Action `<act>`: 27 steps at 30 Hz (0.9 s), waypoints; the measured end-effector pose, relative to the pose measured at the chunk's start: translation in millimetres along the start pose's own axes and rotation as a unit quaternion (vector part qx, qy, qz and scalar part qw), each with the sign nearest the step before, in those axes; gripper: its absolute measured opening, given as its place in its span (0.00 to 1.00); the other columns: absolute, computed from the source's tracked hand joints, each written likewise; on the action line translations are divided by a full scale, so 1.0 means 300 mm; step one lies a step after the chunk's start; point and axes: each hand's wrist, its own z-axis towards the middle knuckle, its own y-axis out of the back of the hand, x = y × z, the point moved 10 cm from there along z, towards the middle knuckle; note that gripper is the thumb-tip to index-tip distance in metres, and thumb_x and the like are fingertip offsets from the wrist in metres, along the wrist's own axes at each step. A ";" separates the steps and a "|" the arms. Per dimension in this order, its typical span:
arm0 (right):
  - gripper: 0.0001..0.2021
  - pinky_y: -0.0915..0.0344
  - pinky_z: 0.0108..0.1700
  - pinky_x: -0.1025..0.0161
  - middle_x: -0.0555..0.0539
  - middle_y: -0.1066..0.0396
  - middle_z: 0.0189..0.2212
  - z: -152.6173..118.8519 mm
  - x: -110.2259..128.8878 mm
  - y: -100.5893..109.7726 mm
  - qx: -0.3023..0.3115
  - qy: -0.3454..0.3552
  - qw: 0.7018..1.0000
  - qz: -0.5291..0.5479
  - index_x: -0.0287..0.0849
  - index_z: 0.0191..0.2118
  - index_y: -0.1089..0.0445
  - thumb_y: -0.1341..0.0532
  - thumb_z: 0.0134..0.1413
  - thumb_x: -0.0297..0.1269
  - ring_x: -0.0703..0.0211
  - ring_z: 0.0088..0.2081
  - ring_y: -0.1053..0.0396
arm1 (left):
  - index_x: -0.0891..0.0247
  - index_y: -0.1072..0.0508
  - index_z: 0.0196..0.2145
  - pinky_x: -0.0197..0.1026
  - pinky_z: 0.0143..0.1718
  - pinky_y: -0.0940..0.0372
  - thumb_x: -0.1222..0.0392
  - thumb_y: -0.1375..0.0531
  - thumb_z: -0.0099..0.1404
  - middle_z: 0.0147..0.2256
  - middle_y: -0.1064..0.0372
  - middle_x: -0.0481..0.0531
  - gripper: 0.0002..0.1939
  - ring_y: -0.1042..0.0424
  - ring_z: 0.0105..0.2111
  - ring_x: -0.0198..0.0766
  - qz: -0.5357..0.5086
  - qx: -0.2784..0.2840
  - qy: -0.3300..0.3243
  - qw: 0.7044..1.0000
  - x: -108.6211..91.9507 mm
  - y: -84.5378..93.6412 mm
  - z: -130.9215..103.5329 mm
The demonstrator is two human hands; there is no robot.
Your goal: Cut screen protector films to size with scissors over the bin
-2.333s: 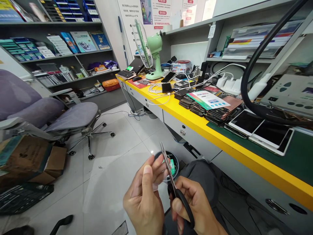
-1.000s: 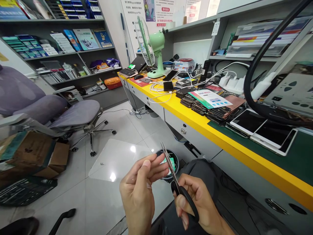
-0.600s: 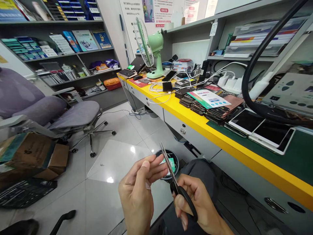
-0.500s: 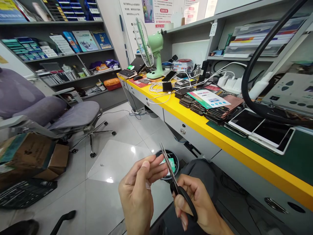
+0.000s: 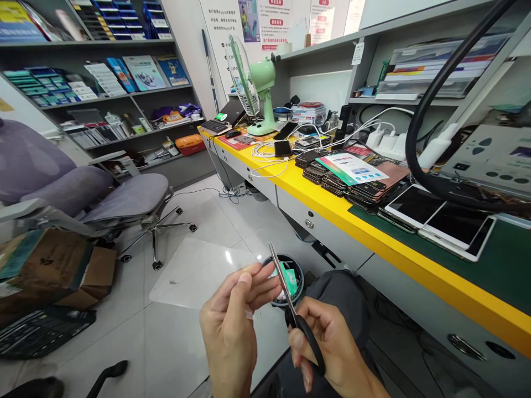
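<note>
Left hand (image 5: 232,326) has its thumb pressed toward curled fingers and appears to pinch a thin clear sheet (image 5: 186,279), which spreads out beyond the fingers to that hand's left, above the pale floor (image 5: 215,213); its nearest edge is too see-through to trace. Right hand (image 5: 326,340) is closed around the black handles of a pair of scissors (image 5: 310,336), whose blades point up and away from it, just beside the left fingertips. Those blades lie close together with only a slight gap at the tips, so they look nearly closed; whether any of the sheet is between them, I cannot tell. A small whitish piece shows under the left fingers, though what it is stays unclear. Beyond both hands, behind the blades, is a round bin (image 5: 301,279) with a green wrapper (image 5: 292,283) inside. Past the right hand is a dark trouser leg (image 5: 342,301), and farther up on that side runs the yellow-edged desk (image 5: 327,204), bearing stacked phone parts (image 5: 334,184), a leaflet (image 5: 352,168) and white-framed screens (image 5: 454,224). Far ahead of the hands, a green fan (image 5: 262,73) faces left.
</note>
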 end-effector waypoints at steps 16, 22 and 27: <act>0.20 0.40 0.16 0.71 0.46 0.25 0.21 0.009 0.081 0.086 -0.070 0.065 0.995 0.000 0.35 0.31 0.29 0.28 0.50 0.50 0.70 0.13 0.38 | 0.68 0.18 0.34 0.49 0.35 0.23 0.59 0.36 0.62 0.33 0.18 0.61 0.10 0.18 0.32 0.53 0.016 0.082 -0.010 0.996 -0.043 -0.044 -0.009; 0.20 0.41 0.16 0.68 0.44 0.24 0.27 -0.005 0.119 0.115 -0.091 0.073 0.993 -0.026 0.35 0.40 0.27 0.30 0.53 0.50 0.69 0.14 0.39 | 0.69 0.18 0.32 0.46 0.32 0.25 0.60 0.38 0.61 0.29 0.19 0.60 0.11 0.19 0.28 0.50 0.029 0.135 -0.025 0.990 -0.079 -0.095 0.012; 0.24 0.39 0.21 0.66 0.52 0.33 0.19 -0.029 0.153 0.064 -0.029 0.102 0.994 -0.036 0.37 0.49 0.32 0.33 0.56 0.51 0.64 0.18 0.39 | 0.69 0.18 0.32 0.47 0.30 0.26 0.60 0.38 0.60 0.27 0.20 0.61 0.10 0.20 0.25 0.49 0.037 0.191 -0.045 0.980 -0.106 -0.128 0.051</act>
